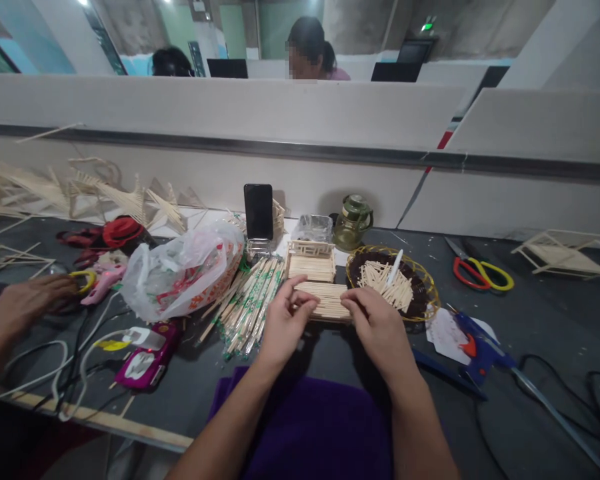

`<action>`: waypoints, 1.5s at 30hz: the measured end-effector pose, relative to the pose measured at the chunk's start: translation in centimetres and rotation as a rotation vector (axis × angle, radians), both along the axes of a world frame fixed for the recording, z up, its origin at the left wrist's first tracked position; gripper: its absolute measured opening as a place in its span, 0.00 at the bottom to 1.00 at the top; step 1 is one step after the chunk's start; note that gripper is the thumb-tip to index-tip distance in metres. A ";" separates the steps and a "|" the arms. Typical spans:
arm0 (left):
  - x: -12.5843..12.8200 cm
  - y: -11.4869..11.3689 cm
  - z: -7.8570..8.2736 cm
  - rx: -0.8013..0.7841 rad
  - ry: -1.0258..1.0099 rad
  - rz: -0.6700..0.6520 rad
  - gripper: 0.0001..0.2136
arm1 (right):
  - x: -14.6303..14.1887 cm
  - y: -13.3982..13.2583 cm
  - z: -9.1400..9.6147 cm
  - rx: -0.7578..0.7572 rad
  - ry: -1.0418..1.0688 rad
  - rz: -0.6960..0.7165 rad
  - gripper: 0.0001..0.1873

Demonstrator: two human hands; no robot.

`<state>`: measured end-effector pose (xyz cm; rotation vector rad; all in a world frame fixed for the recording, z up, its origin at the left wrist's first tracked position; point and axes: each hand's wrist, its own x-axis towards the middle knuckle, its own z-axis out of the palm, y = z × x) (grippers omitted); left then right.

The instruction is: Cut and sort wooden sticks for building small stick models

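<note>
Between my two hands is a small flat panel of wooden sticks [327, 301], laid side by side. My left hand [290, 317] grips its left end with thumb and fingers. At the right end, my right hand [377, 320] pinches the panel's edge. Just behind it stands a small stick-built piece [311, 263] with a raised back rail. To the right, a brown basket with a yellow rim [433, 283] holds many short cut sticks [385, 283] and a white pen-like tool [396, 265]. Paper-wrapped chopsticks [253, 300] lie in a pile left of my left hand.
A co-worker's hand [35, 300] is at the left by yellow-handled scissors [83, 282]. Also around are a plastic bag [185, 267], a purple power strip [147, 357], a phone [259, 212], a green jug [353, 223], scissors [483, 273] and a blue glue gun [485, 353] with a cord.
</note>
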<state>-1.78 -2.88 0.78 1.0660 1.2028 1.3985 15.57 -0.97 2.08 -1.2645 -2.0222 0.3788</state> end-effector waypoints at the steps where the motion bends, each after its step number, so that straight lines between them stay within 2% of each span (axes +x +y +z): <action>1: -0.4 0.3 -0.2 0.045 0.103 0.055 0.23 | -0.4 0.4 -0.4 -0.001 0.012 -0.039 0.09; 5: -1.4 1.0 -1.8 0.118 0.454 0.140 0.28 | -1.9 1.4 -2.3 -0.007 -0.030 -0.068 0.09; 10: -1.3 0.7 -3.4 0.172 0.606 0.164 0.30 | -2.8 1.8 -3.9 0.051 -0.118 -0.114 0.10; 20: -1.1 0.5 -4.0 0.157 0.635 0.116 0.29 | -3.0 1.8 -4.4 0.038 -0.093 -0.079 0.11; 28: -1.0 0.3 -3.6 0.169 0.657 0.111 0.28 | -2.0 1.3 -4.6 -0.047 0.032 -0.200 0.13; 36: -1.0 0.3 -3.3 0.170 0.698 0.088 0.27 | -2.7 0.9 -4.2 -0.072 0.090 -0.169 0.13; 45: -1.0 0.3 -3.2 0.170 0.772 0.099 0.27 | -2.6 1.1 -4.6 -0.065 0.137 -0.213 0.12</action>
